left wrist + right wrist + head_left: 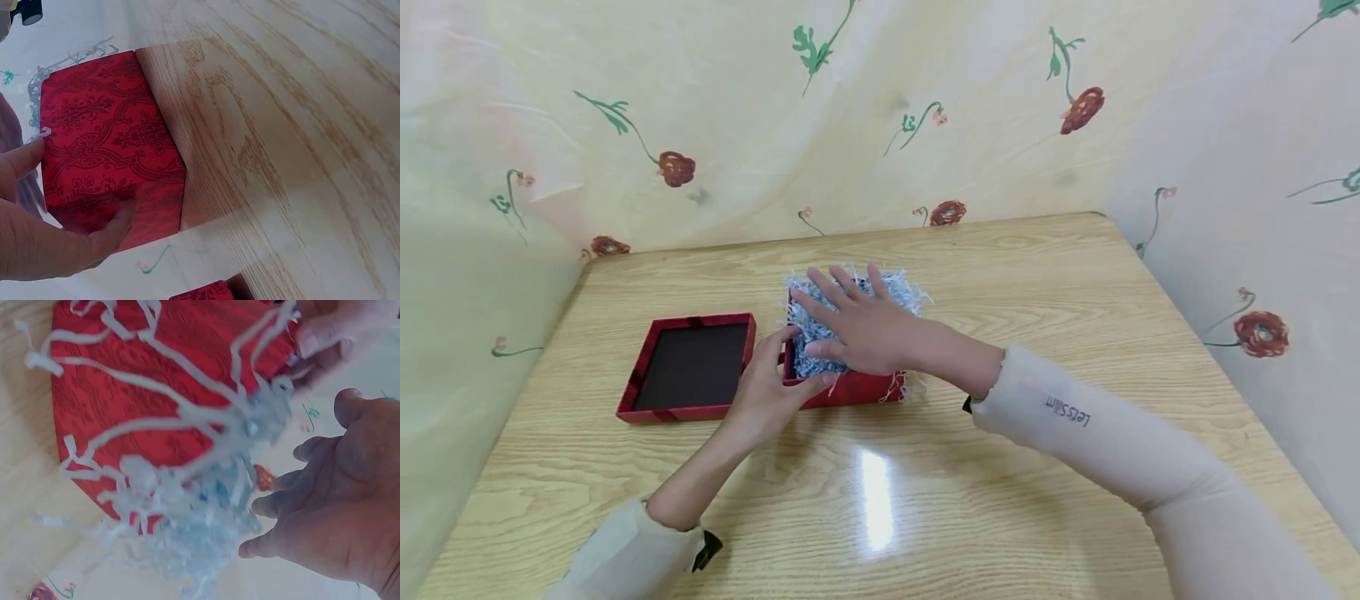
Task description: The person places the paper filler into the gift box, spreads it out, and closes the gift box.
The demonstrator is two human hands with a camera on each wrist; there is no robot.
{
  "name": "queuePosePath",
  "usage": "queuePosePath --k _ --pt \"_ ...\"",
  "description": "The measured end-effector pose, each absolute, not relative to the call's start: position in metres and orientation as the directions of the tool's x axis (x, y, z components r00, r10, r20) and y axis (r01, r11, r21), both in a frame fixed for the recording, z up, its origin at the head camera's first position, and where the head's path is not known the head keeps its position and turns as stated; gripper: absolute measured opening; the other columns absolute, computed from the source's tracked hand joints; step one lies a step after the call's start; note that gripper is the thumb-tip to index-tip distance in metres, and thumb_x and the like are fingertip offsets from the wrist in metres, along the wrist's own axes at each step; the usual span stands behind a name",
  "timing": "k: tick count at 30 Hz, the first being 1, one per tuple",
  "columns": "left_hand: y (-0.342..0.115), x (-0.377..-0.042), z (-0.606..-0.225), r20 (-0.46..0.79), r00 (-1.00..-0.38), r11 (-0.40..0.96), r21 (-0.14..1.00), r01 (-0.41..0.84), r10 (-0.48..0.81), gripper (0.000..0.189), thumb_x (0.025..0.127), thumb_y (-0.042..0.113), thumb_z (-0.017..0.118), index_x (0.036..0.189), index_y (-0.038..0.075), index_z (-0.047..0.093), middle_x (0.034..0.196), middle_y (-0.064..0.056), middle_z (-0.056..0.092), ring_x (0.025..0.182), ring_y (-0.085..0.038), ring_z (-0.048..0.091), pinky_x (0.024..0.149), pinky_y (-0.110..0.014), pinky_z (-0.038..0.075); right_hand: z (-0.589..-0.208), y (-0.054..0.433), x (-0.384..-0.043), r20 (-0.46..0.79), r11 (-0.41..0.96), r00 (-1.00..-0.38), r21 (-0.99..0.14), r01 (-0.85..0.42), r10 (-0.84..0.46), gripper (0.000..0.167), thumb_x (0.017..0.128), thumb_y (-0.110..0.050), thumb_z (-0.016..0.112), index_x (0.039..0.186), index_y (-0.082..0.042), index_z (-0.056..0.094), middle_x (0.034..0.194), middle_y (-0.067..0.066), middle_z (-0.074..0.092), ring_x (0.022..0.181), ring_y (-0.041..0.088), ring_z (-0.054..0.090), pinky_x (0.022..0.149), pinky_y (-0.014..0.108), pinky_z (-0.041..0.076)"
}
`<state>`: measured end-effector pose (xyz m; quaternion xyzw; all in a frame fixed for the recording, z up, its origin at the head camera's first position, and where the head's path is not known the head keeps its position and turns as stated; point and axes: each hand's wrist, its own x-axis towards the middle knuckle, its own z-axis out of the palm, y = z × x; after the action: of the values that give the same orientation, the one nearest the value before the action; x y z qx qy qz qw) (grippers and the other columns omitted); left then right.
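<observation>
A red brocade-patterned box [857,390] stands on the table, filled to its rim with pale blue shredded paper [904,292]. My left hand [767,396] grips the box's near left corner; in the left wrist view its thumb and a bent finger lie against the patterned walls [106,125]. Over the filling, my right hand [868,333] is spread palm down with straight fingers and hides much of the paper. Seen from the right wrist, loose strips [200,525] hang over the box's side, and the right palm [350,500] faces the paper.
Left of the box lies a red-rimmed lid [696,367] with its black inside facing up. The wood-grain table [1000,500] ends at a flower-printed curtain [880,167] that hangs behind it and along both sides.
</observation>
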<state>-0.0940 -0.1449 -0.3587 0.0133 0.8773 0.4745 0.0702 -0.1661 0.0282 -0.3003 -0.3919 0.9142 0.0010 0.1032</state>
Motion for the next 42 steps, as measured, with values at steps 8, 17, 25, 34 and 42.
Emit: queuePosePath --k 8,17,25,34,42 --pt "-0.145 -0.094 -0.36 -0.124 -0.989 0.56 0.827 -0.058 0.08 0.084 0.085 0.042 0.071 0.15 0.014 0.025 0.155 -0.012 0.024 0.14 -0.035 0.026 0.106 -0.06 0.032 -0.291 0.037 -0.171 -0.117 0.7 -0.69 -0.108 -0.706 -0.714 0.073 0.099 -0.058 0.033 0.155 -0.027 -0.002 0.161 0.004 -0.011 0.147 0.028 -0.011 0.11 0.063 -0.012" --pt "-0.145 -0.095 -0.364 -0.105 -0.991 0.565 0.824 -0.042 0.079 0.085 0.085 0.042 0.072 0.15 0.013 0.027 0.155 -0.011 0.025 0.14 -0.034 0.026 0.106 -0.06 0.031 -0.298 0.039 -0.176 -0.056 0.693 -0.691 -0.081 -0.716 -0.721 0.075 0.098 -0.06 0.033 0.155 -0.026 -0.002 0.161 0.004 -0.015 0.144 0.024 -0.02 0.109 0.061 -0.016" --pt "-0.146 -0.094 -0.363 -0.104 -0.991 0.571 0.82 -0.037 0.085 0.084 0.086 0.043 0.071 0.15 0.013 0.026 0.154 -0.012 0.025 0.14 -0.035 0.027 0.106 -0.06 0.032 -0.316 0.039 -0.184 -0.091 0.694 -0.688 -0.069 -0.717 -0.72 0.078 0.096 -0.062 0.035 0.155 -0.025 0.0 0.16 0.002 -0.018 0.144 0.026 -0.019 0.107 0.063 -0.018" --pt "-0.146 -0.094 -0.363 -0.104 -0.991 0.567 0.823 -0.036 0.087 0.084 0.086 0.042 0.071 0.15 0.012 0.026 0.154 -0.012 0.024 0.14 -0.035 0.027 0.106 -0.059 0.032 -0.337 0.03 -0.185 -0.159 0.684 -0.665 -0.15 -0.714 -0.73 0.076 0.097 -0.061 0.031 0.154 -0.027 -0.005 0.158 -0.001 -0.02 0.143 0.021 -0.021 0.109 0.06 -0.016" --pt "-0.146 -0.096 -0.363 -0.103 -0.992 0.569 0.822 -0.041 0.078 0.084 0.085 0.043 0.072 0.149 0.012 0.028 0.153 -0.012 0.026 0.14 -0.034 0.028 0.107 -0.058 0.032 -0.347 0.021 -0.188 -0.241 0.653 -0.607 -0.232 -0.721 -0.757 0.075 0.098 -0.06 0.032 0.153 -0.03 -0.009 0.159 0.0 -0.021 0.144 0.02 -0.021 0.111 0.059 -0.013"
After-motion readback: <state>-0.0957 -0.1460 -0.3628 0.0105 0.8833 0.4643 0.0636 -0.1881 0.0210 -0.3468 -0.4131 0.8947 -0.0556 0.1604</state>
